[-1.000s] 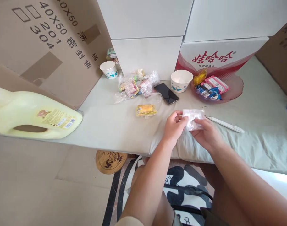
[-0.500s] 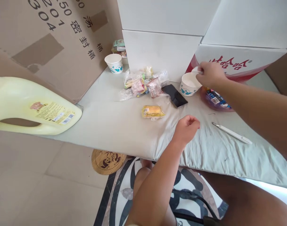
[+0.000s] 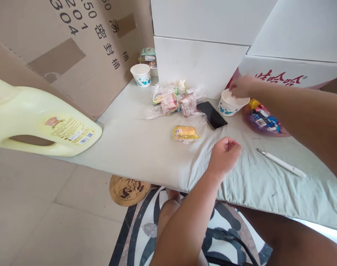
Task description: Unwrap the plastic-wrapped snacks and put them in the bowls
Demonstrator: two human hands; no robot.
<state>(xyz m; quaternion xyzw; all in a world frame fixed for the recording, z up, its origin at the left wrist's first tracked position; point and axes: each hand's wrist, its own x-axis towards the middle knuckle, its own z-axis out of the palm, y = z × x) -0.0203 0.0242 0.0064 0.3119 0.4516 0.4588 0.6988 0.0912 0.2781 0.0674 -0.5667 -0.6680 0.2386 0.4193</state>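
Observation:
My right hand (image 3: 242,87) is over the rim of a white paper cup (image 3: 229,108) with blue leaf prints. Its fingers point down at the opening and are smeared by motion, so what they hold, if anything, does not show. My left hand (image 3: 226,155) hovers above the cloth with its fingers curled in and nothing visible in them. A yellow-wrapped snack (image 3: 186,133) lies to its left. Beside the cup are a black phone (image 3: 212,115) and a pinkish bowl (image 3: 264,120) of colourful packets, partly hidden by my right forearm.
A white pen-shaped cutter (image 3: 281,162) rests on the cloth (image 3: 140,147). Wrapped snacks (image 3: 174,100) are heaped before the white boxes (image 3: 198,66). Another paper cup (image 3: 142,75) stands at the back left. A pale yellow jug (image 3: 54,122) and a large cardboard box (image 3: 60,55) occupy the left.
My right hand held something thin and white at the cup's rim; it no longer shows. The hand has dipped slightly towards the cup. My left hand stays curled, and the whole view has shifted a little.

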